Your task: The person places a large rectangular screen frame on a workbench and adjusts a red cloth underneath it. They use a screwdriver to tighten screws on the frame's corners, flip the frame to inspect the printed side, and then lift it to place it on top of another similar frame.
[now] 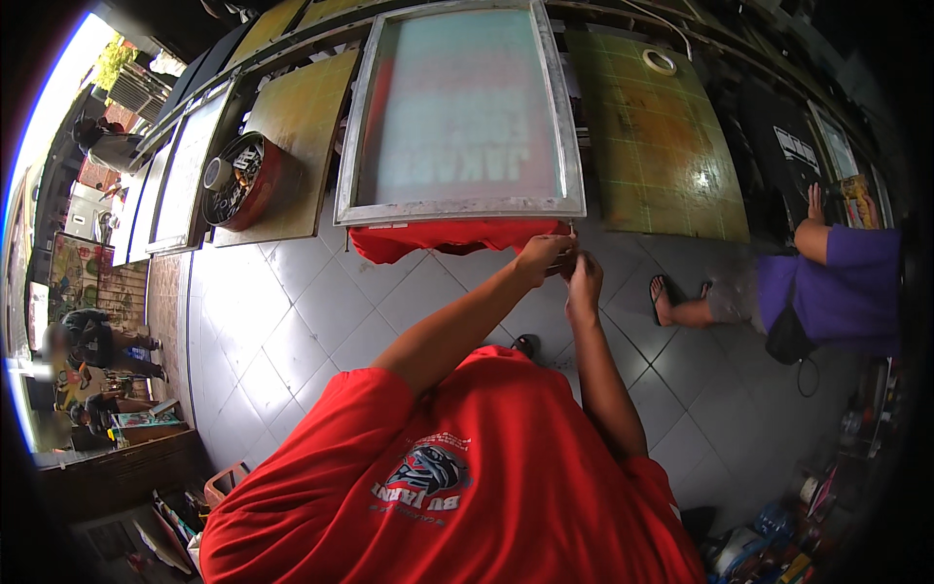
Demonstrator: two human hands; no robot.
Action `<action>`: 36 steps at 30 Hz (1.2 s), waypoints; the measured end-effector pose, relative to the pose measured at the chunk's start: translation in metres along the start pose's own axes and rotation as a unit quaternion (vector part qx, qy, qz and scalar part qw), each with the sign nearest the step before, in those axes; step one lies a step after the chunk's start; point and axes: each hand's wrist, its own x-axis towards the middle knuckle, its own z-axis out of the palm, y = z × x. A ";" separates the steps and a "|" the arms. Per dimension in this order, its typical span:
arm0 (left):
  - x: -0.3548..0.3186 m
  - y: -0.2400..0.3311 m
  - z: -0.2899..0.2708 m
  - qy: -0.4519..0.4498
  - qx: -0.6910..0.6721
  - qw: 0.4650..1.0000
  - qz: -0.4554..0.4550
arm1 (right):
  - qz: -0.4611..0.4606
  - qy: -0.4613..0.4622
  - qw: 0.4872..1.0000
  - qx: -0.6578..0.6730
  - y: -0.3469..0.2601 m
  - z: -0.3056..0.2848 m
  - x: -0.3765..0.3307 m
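Observation:
A screen-printing frame (461,207) with pale, translucent mesh lies over a board in front of me. Faint reddish and greenish lettering shows through the mesh. Beneath its near edge hangs red cloth (409,239), drooping past the board. My left hand (547,257) is at the frame's near right corner, its fingers closed. Close beside it, my right hand (584,280) is raised with fingers pinched together. Whatever the two hands hold between them is too small and covered to name.
On the left board (292,146) stands a red bucket (251,185) filled with small items. A tape roll (659,62) lies on the right board (671,146). At the right, a person in a purple shirt (842,287) works at a dark board. Other people are at far left.

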 end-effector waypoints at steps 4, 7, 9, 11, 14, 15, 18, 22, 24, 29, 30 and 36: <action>0.000 0.003 -0.002 -0.002 -0.003 1.000 0.003 | 0.138 -0.026 0.980 0.143 -0.006 0.003 0.003; 0.002 0.001 -0.001 0.003 -0.004 1.000 0.012 | 0.132 0.014 0.984 0.117 -0.005 0.003 0.002; 0.003 -0.002 -0.001 0.012 -0.007 1.000 0.011 | -0.004 0.008 1.000 -0.007 -0.003 0.002 0.000; 0.006 -0.004 -0.002 0.005 -0.015 1.000 0.011 | -0.056 0.003 0.997 -0.057 -0.001 0.002 0.000; 0.009 -0.004 -0.005 -0.006 -0.037 0.999 -0.006 | 0.051 -0.012 0.993 0.107 0.001 0.002 0.004; 0.010 -0.003 -0.006 -0.021 -0.030 0.999 -0.002 | 0.106 -0.019 0.981 0.159 0.001 0.001 0.006; 0.011 -0.001 -0.004 -0.015 -0.007 1.000 -0.010 | 0.165 -0.033 0.966 0.198 0.000 0.001 0.007; 0.008 -0.003 0.003 0.022 -0.003 1.000 0.011 | -0.008 0.000 1.000 -0.009 0.001 0.004 0.003; 0.007 -0.002 0.001 0.013 -0.009 1.000 0.001 | 0.019 -0.002 1.000 -0.003 -0.002 0.004 0.003; 0.011 0.001 -0.005 -0.016 0.004 1.000 -0.025 | 0.174 -0.015 0.969 0.173 -0.009 0.007 0.004; 0.013 -0.001 -0.004 -0.022 -0.004 1.000 -0.012 | 0.172 -0.006 0.968 0.181 -0.009 0.008 0.003; 0.017 -0.006 -0.005 -0.023 -0.018 1.000 -0.001 | 0.125 0.013 0.986 0.111 -0.009 0.009 0.002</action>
